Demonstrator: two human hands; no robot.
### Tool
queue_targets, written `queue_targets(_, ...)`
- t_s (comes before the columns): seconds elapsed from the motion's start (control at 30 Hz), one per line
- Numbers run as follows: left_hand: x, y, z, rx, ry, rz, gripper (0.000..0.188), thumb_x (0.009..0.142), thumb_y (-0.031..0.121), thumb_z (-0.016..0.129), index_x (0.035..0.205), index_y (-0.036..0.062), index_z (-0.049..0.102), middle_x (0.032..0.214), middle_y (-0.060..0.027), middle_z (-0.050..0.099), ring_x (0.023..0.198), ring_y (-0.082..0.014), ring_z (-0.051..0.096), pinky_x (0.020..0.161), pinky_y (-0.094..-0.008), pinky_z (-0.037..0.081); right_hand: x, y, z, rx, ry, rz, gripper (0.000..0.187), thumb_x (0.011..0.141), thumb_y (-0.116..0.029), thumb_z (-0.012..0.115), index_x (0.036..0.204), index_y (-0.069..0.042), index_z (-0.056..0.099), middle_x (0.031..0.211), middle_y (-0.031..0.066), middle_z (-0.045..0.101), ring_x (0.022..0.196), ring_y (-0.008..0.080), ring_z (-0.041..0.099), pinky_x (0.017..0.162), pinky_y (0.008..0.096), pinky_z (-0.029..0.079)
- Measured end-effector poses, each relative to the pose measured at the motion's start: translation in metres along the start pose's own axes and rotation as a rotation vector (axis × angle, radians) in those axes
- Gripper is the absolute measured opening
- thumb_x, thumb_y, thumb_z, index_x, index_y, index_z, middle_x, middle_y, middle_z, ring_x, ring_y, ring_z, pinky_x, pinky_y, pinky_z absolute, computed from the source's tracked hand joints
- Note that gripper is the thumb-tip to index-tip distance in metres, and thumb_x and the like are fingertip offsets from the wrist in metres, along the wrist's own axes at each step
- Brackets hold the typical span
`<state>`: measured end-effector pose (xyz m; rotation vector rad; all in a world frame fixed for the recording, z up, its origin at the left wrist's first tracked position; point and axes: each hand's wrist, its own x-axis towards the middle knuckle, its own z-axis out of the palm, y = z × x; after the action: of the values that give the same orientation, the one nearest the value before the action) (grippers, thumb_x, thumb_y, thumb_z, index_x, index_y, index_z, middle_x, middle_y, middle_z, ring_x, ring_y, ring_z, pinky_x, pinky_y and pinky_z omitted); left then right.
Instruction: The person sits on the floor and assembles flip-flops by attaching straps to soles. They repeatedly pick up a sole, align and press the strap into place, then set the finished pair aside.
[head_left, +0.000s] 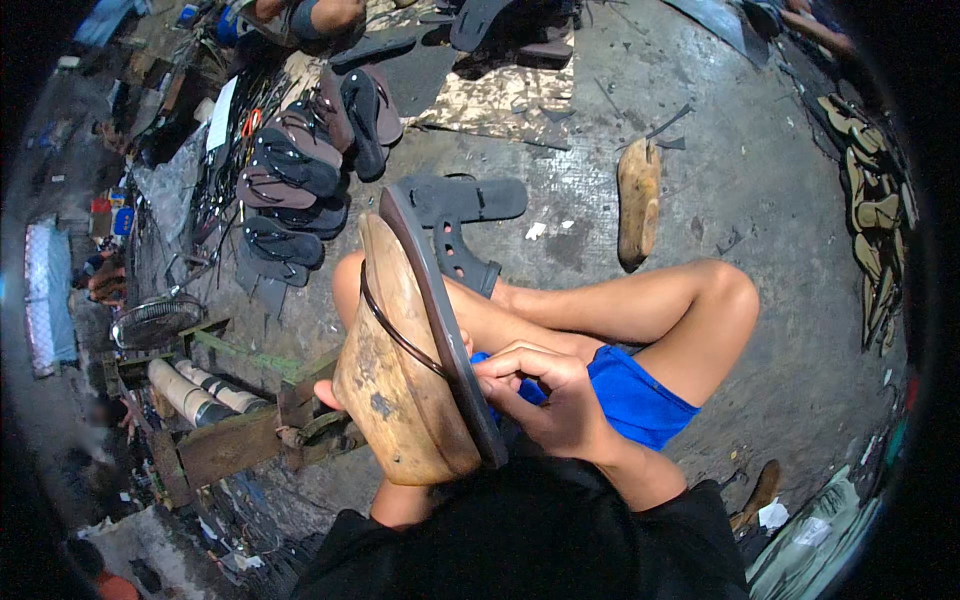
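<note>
Upright in front of my chest stands a pale wooden shoe last [385,400], scuffed with dark patches. A flip-flop lies against its right face: the dark sole [440,310] runs lengthwise, and a thin brown strap [395,335] crosses over the wood. My left hand [328,395] holds the last from the far side, mostly hidden behind it; a fingertip shows at the left edge. My right hand [545,385] is closed in a pinch at the sole's right side, level with the strap's end. Whatever its fingertips grip is too small to tell.
Finished-looking flip-flops [290,160] are piled at the upper left. Another wooden last [638,205] lies on the floor ahead. Grey clogs [470,200] are near my crossed legs. A wooden bench [230,440] and fan [155,322] stand left. Tan sandal straps [868,210] lie far right.
</note>
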<state>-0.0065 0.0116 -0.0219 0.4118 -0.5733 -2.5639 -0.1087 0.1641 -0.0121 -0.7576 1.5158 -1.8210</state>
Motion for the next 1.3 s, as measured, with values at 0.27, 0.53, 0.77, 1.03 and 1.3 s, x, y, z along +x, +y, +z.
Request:
queue_targets(0.27, -0.002, -0.014, -0.004, 0.117, 0.001, 0.068, 0.123, 0.071, 0.080, 0.060, 0.149, -0.0054, 0.019, 0.130, -0.0270, 0.049, 0.105, -0.0388, 0.056, 0.094, -0.0478, 0.047, 0.007, 0.014, -0.032, 0.191, -0.287, 0.227, 0.011, 0.096, -0.006, 0.063, 0.105, -0.002, 0.063, 0.091, -0.0037, 0.061, 0.082, 0.0034, 0.054, 0.073, 0.0201, 0.047)
queue_targets(0.53, -0.013, -0.011, -0.011, 0.258, -0.039, -0.137, 0.117, 0.072, 0.063, 0.071, 0.147, -0.0054, 0.012, 0.130, -0.0240, 0.047, 0.113, -0.0344, 0.053, 0.099, -0.0454, 0.045, 0.000, 0.052, -0.050, 0.525, -0.283, 0.337, 0.023, 0.097, -0.017, 0.064, 0.110, 0.001, 0.064, 0.098, -0.0014, 0.066, 0.088, 0.0058, 0.059, 0.081, 0.0237, 0.048)
queue_targets(0.77, 0.012, -0.017, 0.008, 0.561, -0.111, -0.136, 0.117, 0.073, 0.049, 0.081, 0.145, -0.0055, 0.007, 0.131, -0.0214, 0.046, 0.120, -0.0305, 0.050, 0.103, -0.0433, 0.043, 0.006, 0.046, -0.055, 0.200, -0.126, 0.347, 0.018, 0.099, -0.016, 0.060, 0.105, 0.000, 0.064, 0.096, -0.0012, 0.063, 0.092, 0.0067, 0.056, 0.084, 0.0249, 0.046)
queue_targets(1.03, 0.038, -0.007, 0.027, 1.001, -0.115, -0.069, 0.084, 0.097, 0.055, 0.047, 0.148, -0.0042, 0.016, 0.131, -0.0196, 0.049, 0.119, -0.0240, 0.052, 0.096, -0.0355, 0.046, 0.024, 0.019, -0.039, -0.092, 0.256, 0.043, 0.065, 0.089, -0.022, 0.073, 0.141, 0.003, 0.042, 0.126, 0.0151, 0.058, 0.118, 0.0231, 0.055, 0.103, 0.0350, 0.043)
queue_targets(1.3, 0.069, 0.009, 0.027, 0.836, -0.056, 0.035, 0.064, 0.106, 0.051, 0.029, 0.141, -0.0012, 0.044, 0.132, -0.0165, 0.057, 0.116, -0.0203, 0.057, 0.090, -0.0323, 0.050, 0.023, 0.074, -0.091, 0.943, 0.185, 0.242, 0.051, 0.101, -0.032, 0.051, 0.141, -0.002, 0.042, 0.129, 0.0156, 0.060, 0.112, 0.0257, 0.064, 0.097, 0.0417, 0.053)
